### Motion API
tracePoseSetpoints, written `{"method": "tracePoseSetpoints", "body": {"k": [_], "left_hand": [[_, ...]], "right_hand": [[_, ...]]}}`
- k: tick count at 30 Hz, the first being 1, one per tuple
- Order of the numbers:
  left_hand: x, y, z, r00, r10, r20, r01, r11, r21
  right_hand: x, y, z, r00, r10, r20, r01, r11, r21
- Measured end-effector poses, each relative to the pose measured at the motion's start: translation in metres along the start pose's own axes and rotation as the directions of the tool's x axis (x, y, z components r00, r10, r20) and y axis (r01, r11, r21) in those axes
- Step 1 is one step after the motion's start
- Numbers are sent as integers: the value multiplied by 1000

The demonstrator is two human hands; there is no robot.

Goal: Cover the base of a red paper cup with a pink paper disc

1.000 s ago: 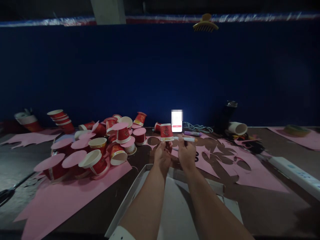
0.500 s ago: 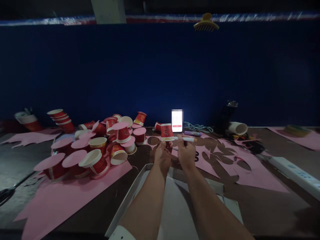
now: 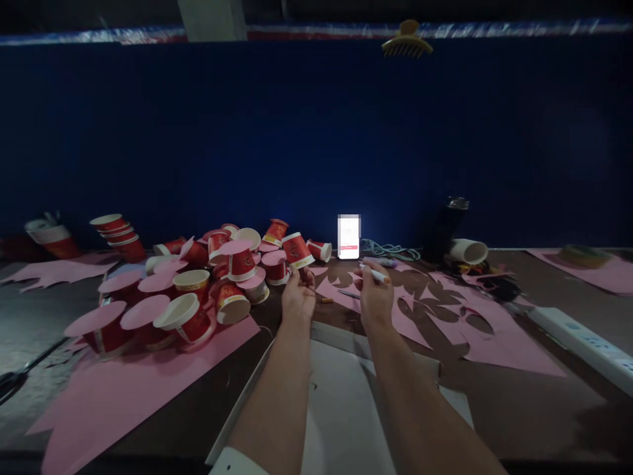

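Left grip (image 3: pixel 299 297) moved left, seemingly holding red cup (image 3: pixel 297 251).

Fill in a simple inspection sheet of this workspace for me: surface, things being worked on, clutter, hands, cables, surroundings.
Surface: dark brown tabletop, with an open white box beneath the forearms.
Job's things: one tilted red cup and a white marker, both held.
Clutter: grouped paper cups at left, several bearing pink discs; cut pink paper at right.
Hands: left hand holds the cup; right hand grips the marker.
Cables: pale cord beside the lit phone; power strip at right.
Surroundings: dark blue panel behind; yellow claw clip high on it.
Other people: nothing seen.
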State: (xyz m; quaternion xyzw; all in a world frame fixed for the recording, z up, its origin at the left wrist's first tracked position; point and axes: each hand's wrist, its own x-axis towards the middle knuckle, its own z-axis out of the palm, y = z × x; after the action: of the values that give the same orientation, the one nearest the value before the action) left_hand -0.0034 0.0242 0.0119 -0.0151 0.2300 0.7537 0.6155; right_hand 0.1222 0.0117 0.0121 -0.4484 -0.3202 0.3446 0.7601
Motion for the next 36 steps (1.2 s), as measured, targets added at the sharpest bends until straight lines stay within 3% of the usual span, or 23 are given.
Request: {"method": "tracePoseSetpoints", "body": {"k": [3,6,12,15,17,18,21,23,25,26,29,36], "left_hand": [[-6,-7,0,991,-57,121,50,997,58],[-15,-22,-2,962,-166,215,124,973,195],[-21,-34,-6,932,-244,267,139,924,357],[-14,-31,-8,937,-228,266,60,853,518],[-6,-26,-10,965,-95,246,-101,729,677],[-2,-22,-11,968,15,250,-204,626,753],[6,-11,-14,889,254,382,-439,231,868],[6,-6,-16,845,266,465,-465,-65,883],[3,-6,-18,852,189,489,-425,-296,855],[1,-7,-19,866,144,478,-403,-366,839],[0,-13,-24,899,61,433,-368,-429,825],[9,-20,-38,875,78,478,-415,-388,823]], "right_hand": [[1,3,2,962,271,39,-273,957,95],[1,4,2,896,434,91,-444,882,157],[4,3,-2,840,537,78,-536,799,272],[7,2,-2,843,532,81,-529,792,304],[9,0,-3,865,497,70,-489,802,343],[10,-1,-3,876,478,60,-465,808,362],[11,-4,-5,894,448,22,-419,816,398],[11,-5,-5,895,447,3,-409,817,407],[10,-5,-5,897,442,-4,-404,823,398],[10,-5,-5,900,437,-5,-401,829,390],[10,-3,-5,903,430,-13,-395,842,367],[10,1,-5,908,418,6,-392,846,360]]}}
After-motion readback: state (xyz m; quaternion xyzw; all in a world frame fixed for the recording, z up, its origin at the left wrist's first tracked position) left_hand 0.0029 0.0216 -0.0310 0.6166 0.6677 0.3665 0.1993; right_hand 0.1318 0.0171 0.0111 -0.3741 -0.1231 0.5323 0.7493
